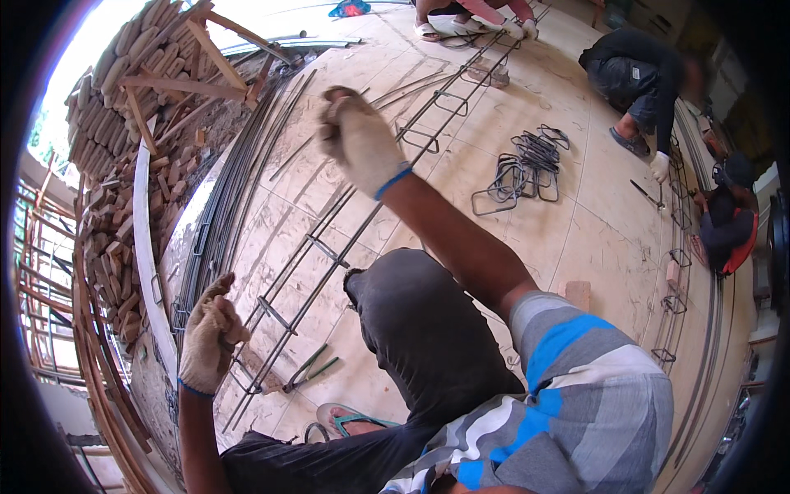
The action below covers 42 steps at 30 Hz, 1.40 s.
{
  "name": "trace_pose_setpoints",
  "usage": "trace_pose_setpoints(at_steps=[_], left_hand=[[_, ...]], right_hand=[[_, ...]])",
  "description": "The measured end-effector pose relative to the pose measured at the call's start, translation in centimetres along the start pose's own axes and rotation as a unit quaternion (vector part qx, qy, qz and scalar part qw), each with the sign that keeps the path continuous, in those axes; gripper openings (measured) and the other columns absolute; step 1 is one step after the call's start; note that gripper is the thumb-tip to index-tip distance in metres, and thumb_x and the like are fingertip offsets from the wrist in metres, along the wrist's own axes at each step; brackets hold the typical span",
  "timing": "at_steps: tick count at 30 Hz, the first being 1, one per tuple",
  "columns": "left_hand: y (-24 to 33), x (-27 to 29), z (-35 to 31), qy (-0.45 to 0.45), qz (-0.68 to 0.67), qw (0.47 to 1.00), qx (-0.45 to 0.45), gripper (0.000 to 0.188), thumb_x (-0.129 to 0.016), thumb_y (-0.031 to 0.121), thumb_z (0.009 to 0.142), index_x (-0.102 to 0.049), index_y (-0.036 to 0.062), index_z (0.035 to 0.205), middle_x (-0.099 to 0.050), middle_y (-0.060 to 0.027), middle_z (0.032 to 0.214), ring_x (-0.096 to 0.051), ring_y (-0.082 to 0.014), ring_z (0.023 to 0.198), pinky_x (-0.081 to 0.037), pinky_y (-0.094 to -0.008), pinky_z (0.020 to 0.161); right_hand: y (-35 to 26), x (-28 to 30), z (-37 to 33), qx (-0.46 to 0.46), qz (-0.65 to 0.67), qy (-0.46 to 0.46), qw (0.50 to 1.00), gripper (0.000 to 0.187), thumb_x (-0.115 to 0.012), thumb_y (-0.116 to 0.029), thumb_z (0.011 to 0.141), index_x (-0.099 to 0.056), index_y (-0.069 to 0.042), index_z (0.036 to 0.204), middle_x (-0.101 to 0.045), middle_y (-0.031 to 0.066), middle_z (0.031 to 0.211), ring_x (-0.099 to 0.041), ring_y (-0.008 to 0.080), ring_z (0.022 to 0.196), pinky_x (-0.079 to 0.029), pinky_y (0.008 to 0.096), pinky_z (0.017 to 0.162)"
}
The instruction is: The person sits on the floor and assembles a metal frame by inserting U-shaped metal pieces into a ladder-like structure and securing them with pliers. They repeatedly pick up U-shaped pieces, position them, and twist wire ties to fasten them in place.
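A long rebar cage (318, 244), made of thin steel bars with rectangular stirrups, runs slantwise across the tiled floor in front of my knee. My left hand (211, 339), in a cream knitted glove with a blue cuff, is raised by the cage's near end, its fingers curled together. Farther up, my right hand (362, 142), gloved alike, is held above the cage with bent fingers. Anything within either grip is hidden or too thin to make out. Pincers with green handles (311, 369) lie on the floor between my foot and the cage.
Loose steel bars (234, 181) lie left of the cage, beside broken bricks (115, 255) and stacked sacks (132, 53). Bent stirrups (520, 171) are heaped to the right. One co-worker's gloved hands (520, 31) touch the cage's far end; others crouch by a second cage (676, 206) at right.
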<state>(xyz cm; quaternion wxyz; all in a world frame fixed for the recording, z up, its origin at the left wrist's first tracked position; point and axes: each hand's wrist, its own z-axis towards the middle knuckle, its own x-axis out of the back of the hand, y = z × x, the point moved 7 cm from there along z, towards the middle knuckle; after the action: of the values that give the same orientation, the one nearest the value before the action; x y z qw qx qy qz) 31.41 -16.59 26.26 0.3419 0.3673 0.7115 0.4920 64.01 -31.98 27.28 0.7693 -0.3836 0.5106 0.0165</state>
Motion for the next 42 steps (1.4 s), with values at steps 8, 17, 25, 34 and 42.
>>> trace_pose_setpoints(at_steps=[8,17,25,34,42], left_hand=[[1.5,1.8,0.2,0.087,0.233,0.964,-0.091,0.036,-0.055,0.010,0.108,-0.060,-0.0028,0.141,-0.060,0.0019,0.090,-0.050,-0.0054,0.073,-0.042,-0.0216,0.066],[-3.5,-1.8,-0.6,-0.050,0.364,0.919,0.140,0.036,-0.059,0.008,0.103,-0.068,-0.0016,0.137,-0.061,0.0050,0.089,-0.052,-0.0048,0.076,-0.048,-0.0233,0.071],[-2.0,-5.3,0.0,-0.070,0.119,0.989,0.062,0.058,-0.060,0.043,0.108,-0.057,-0.0018,0.145,-0.066,-0.0099,0.116,-0.063,-0.0152,0.108,-0.050,-0.0328,0.098],[0.3,-5.5,1.1,0.043,0.059,0.997,0.010,0.027,-0.060,0.024,0.108,-0.063,0.0021,0.122,-0.041,0.0091,0.072,-0.030,-0.0010,0.051,-0.024,-0.0194,0.045],[2.3,-0.3,2.2,0.088,-0.009,0.992,-0.094,0.028,-0.056,0.017,0.107,-0.064,-0.0007,0.128,-0.045,0.0080,0.068,-0.028,-0.0018,0.049,-0.023,-0.0207,0.045]], right_hand=[[0.3,7.2,-2.4,-0.027,0.050,0.025,0.998,0.013,-0.055,-0.020,0.111,-0.061,-0.012,0.118,-0.063,-0.0020,0.084,-0.057,0.0072,0.065,-0.050,0.0225,0.057],[-1.3,3.8,-4.1,-0.025,0.074,-0.018,0.997,0.014,-0.052,-0.019,0.112,-0.060,-0.009,0.117,-0.059,-0.0011,0.079,-0.053,0.0074,0.060,-0.047,0.0226,0.055],[0.6,-1.7,-5.6,-0.061,0.041,-0.141,0.987,0.019,-0.051,-0.019,0.113,-0.061,-0.006,0.124,-0.062,0.0032,0.087,-0.055,0.0113,0.065,-0.044,0.0242,0.057],[0.1,-2.4,-4.8,-0.063,0.102,-0.110,0.987,0.020,-0.055,-0.023,0.112,-0.060,-0.005,0.118,-0.062,0.0025,0.087,-0.059,0.0109,0.070,-0.050,0.0243,0.062],[9.0,4.3,-8.6,-0.276,0.035,-0.068,0.958,0.026,-0.056,-0.033,0.111,-0.062,-0.011,0.124,-0.073,0.0074,0.111,-0.066,0.0115,0.081,-0.054,0.0263,0.065]])
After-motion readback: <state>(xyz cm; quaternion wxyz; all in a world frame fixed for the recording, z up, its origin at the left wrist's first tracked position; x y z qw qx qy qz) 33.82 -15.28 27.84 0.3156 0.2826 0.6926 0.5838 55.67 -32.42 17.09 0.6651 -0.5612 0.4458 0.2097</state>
